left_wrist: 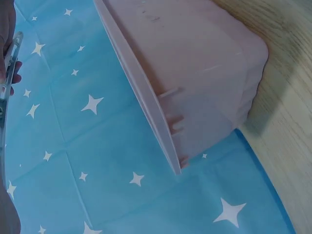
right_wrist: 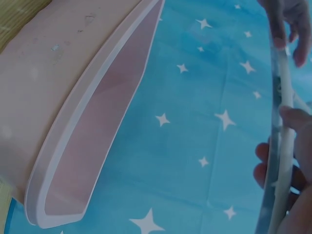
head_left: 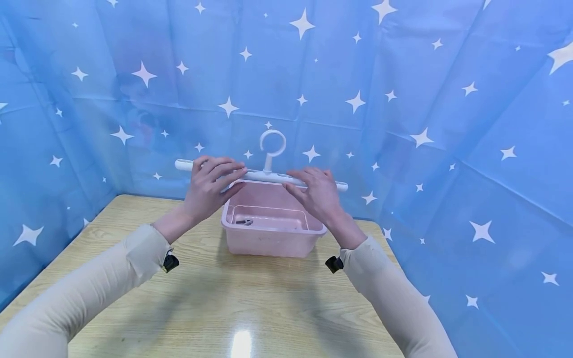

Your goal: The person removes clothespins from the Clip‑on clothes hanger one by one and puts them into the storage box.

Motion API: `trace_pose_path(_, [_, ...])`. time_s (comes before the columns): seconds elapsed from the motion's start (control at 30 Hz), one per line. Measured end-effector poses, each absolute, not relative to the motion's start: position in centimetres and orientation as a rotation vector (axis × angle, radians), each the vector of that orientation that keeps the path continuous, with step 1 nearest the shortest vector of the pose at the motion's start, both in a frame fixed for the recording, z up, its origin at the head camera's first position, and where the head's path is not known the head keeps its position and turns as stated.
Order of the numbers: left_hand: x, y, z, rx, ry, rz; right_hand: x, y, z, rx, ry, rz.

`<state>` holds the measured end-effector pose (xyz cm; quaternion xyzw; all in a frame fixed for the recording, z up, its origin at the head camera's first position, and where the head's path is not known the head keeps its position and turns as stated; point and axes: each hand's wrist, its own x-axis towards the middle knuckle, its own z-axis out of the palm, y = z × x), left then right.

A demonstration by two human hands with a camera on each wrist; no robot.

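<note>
A white clothes hanger point(head_left: 257, 175) with a straight slotted bar and a round open hook point(head_left: 285, 141) is held level above the far rim of a pink plastic bin, hook upward. My left hand point(head_left: 210, 184) grips the bar left of the hook, its fingers over the top. On the other side, my right hand point(head_left: 319, 193) holds the bar with thumb and fingers. Both bar ends stick out past the hands. In the right wrist view, the right thumb lies along the bar point(right_wrist: 284, 156), and curled fingertips show behind it.
The pink bin point(head_left: 270, 243) stands upright on a wood-grain table point(head_left: 250, 298). Inside it lies a small dark clip-like object point(head_left: 243, 222). A blue curtain point(head_left: 197, 79) with white stars encloses the back and both sides. Small black devices sit at both cuffs.
</note>
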<state>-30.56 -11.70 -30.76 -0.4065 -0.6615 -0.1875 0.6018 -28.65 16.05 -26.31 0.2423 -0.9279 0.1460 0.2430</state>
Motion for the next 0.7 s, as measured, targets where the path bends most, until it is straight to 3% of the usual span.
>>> trace_pose_path(0.7, [-28.7,-12.5,-30.6,-0.982,-1.955,-0.466,-27.7,16.2,-27.1,0.771,-2.563,0.320])
